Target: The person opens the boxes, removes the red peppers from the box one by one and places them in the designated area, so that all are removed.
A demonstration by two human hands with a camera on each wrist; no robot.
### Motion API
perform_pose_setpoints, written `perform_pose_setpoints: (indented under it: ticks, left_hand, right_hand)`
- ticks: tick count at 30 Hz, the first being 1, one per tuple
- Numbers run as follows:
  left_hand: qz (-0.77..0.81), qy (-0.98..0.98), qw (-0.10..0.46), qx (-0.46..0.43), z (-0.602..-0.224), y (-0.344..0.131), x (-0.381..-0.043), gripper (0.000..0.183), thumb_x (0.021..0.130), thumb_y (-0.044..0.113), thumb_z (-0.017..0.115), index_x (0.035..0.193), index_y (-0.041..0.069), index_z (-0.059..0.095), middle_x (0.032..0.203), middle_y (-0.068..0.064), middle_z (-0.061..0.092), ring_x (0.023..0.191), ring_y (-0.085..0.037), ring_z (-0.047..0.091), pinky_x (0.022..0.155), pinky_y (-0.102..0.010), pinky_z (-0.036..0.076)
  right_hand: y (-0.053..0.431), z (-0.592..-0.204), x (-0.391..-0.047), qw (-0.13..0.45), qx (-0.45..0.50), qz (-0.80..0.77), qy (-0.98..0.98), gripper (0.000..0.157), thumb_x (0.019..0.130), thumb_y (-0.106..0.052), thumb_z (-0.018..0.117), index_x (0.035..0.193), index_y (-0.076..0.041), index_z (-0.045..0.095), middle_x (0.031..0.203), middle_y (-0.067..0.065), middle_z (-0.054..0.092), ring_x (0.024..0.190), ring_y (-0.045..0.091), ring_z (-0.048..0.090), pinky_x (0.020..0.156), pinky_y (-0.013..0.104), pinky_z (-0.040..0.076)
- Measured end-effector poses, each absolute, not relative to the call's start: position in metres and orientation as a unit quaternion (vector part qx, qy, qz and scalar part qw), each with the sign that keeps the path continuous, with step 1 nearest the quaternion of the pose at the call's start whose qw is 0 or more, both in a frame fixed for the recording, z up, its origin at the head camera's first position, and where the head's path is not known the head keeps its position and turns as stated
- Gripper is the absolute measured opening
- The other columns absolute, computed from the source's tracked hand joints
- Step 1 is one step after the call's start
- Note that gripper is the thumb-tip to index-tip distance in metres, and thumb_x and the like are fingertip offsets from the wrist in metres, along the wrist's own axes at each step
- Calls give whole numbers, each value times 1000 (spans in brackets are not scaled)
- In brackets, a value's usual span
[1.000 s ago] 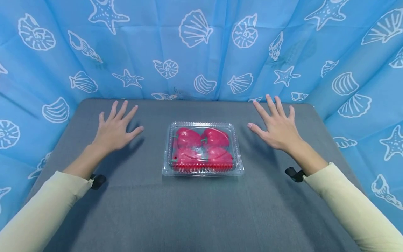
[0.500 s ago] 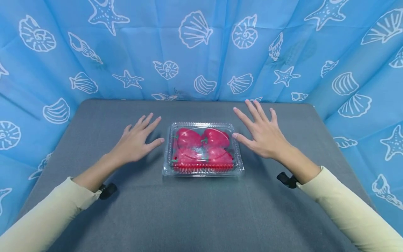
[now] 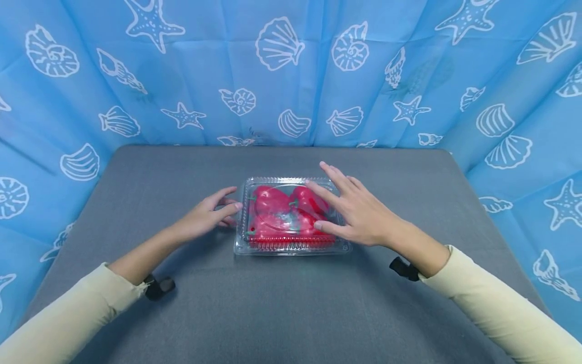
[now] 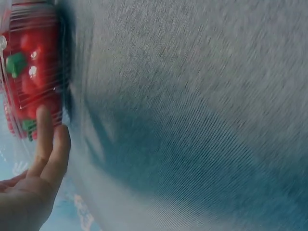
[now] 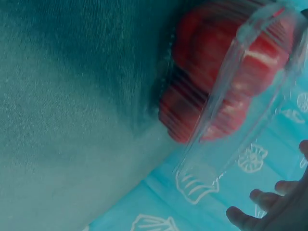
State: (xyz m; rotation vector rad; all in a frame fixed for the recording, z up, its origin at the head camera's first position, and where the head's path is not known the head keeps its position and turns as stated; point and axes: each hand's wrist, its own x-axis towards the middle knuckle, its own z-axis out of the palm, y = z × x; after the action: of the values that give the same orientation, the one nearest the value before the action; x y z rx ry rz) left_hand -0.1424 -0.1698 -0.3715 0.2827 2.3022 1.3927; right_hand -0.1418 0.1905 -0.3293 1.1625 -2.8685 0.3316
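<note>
A clear plastic clamshell box [image 3: 293, 251] sits on the table with its ribbed lid down. Several red bell peppers [image 3: 271, 198] with green stems show through it. My left hand [image 3: 204, 217] is at the box's left side, fingers lightly bent and fingertips right at the rim. The left wrist view has two of its fingers [image 4: 44, 134] overlapping the box wall. Over the right part of the lid hovers my right hand [image 3: 366, 215], fingers spread, thumb above the front right peppers. In the right wrist view, its fingertips [image 5: 240, 219] appear apart from the lid's rim [image 5: 226, 77].
A grey cloth-covered table [image 3: 291, 313] lies under the box. Behind it and along both sides hangs a blue curtain [image 3: 382, 111] with white shell and starfish prints. Black straps [image 3: 159, 288] are on both wrists, beside the pale sleeves [image 3: 86, 308].
Both hands have come inward and nearer from wide apart, the left to the box's left edge, the right over the lid's right side. The box stays in place.
</note>
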Motion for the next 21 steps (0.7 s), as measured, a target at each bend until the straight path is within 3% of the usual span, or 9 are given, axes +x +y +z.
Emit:
perform_pose_setpoints:
  ticks: [3, 7, 15, 21]
  left_hand:
    - [563, 784, 251, 71, -374, -170, -141, 70, 105, 42, 43, 158, 5, 16, 145, -31, 42, 91, -27, 71, 91, -44, 55]
    - [611, 741, 274, 45, -376, -170, -137, 70, 106, 45, 37, 159, 6, 14, 145, -31, 39, 84, -21, 70, 87, -41, 56]
    - [665, 682, 301, 46, -379, -174, -134, 67, 107, 46, 32, 158, 6, 15, 144, -26, 39, 89, -18, 68, 89, -38, 55]
    - [661, 674, 330, 12, -380, -175, -133, 60, 107, 27, 41, 159, 9, 16, 138, -19, 46, 94, -20, 68, 94, -39, 53]
  right_hand:
    - [185, -332, -138, 13, 397, 99, -912, 90, 85, -61, 64, 159, -32, 21, 166, 6, 5, 149, 30, 17, 110, 62, 31]
    - [179, -336, -134, 8, 419, 101, -903, 89, 87, -62, 61, 160, -33, 19, 166, 6, 6, 148, 28, 18, 109, 61, 32]
    - [165, -344, -126, 1, 459, 82, -885, 82, 90, -63, 57, 158, -34, 24, 165, 10, 13, 146, 30, 23, 110, 59, 32]
    - [155, -349, -119, -8, 473, 67, -879, 81, 89, -61, 60, 157, -38, 25, 164, 10, 17, 148, 32, 22, 111, 62, 27]
